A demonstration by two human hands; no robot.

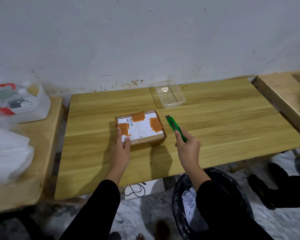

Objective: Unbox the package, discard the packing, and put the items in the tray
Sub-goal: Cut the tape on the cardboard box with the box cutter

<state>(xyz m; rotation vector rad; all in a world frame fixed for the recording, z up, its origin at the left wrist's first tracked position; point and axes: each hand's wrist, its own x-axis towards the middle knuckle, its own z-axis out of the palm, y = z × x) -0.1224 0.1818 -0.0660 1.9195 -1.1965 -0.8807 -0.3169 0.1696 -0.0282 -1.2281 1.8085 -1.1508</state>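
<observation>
Left hand [120, 149], fingers straight, touches the box [142, 130]; right hand [187, 149] grips cutter [175, 127] beside it.

Stained white wall [145, 40] behind wooden tables [215, 135].

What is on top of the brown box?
On the cardboard box lie a white shipping label and three orange tape patches; the left hand rests on its near left corner. The box is closed, so its contents are hidden.
</observation>
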